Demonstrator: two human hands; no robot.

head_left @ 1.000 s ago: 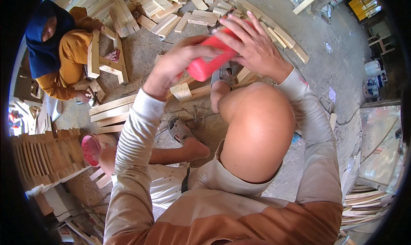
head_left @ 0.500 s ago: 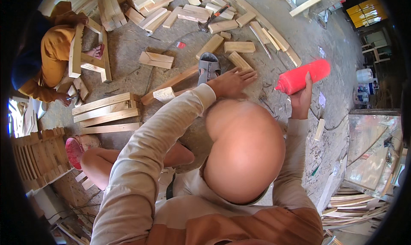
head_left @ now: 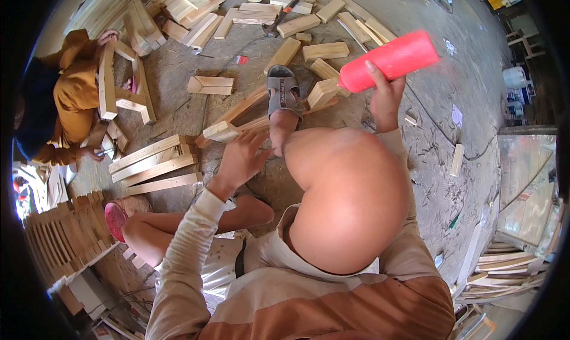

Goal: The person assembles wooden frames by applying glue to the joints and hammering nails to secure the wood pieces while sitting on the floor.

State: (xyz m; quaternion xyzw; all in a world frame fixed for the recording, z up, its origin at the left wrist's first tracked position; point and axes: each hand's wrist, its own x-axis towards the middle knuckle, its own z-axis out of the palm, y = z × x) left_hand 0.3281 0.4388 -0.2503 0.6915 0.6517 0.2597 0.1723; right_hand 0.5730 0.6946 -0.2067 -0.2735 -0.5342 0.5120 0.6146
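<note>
My right hand (head_left: 387, 96) is closed around a red squeeze bottle (head_left: 392, 61), tipped on its side with the nozzle pointing left. That nozzle is by the end of a pale wooden block (head_left: 323, 92); whether they touch I cannot tell. My left hand (head_left: 240, 162) is open, fingers stretched out, just beside the cut end of another wooden block (head_left: 222, 131). Both blocks belong with long wooden strips (head_left: 243, 105) on the floor. My sandalled foot (head_left: 285, 93) rests across these strips between the two blocks.
Loose wooden pieces (head_left: 325, 51) and a hammer (head_left: 284, 14) lie ahead. Several wooden slats (head_left: 157, 162) are at the left. Further left, another person (head_left: 74, 102) sits with a wooden frame (head_left: 107, 81). A cable (head_left: 430, 117) crosses the floor at the right.
The red bottle has moved left and away from me, its nozzle coming near the block end. My left hand has drawn back from beyond the foot to the nearer block.
</note>
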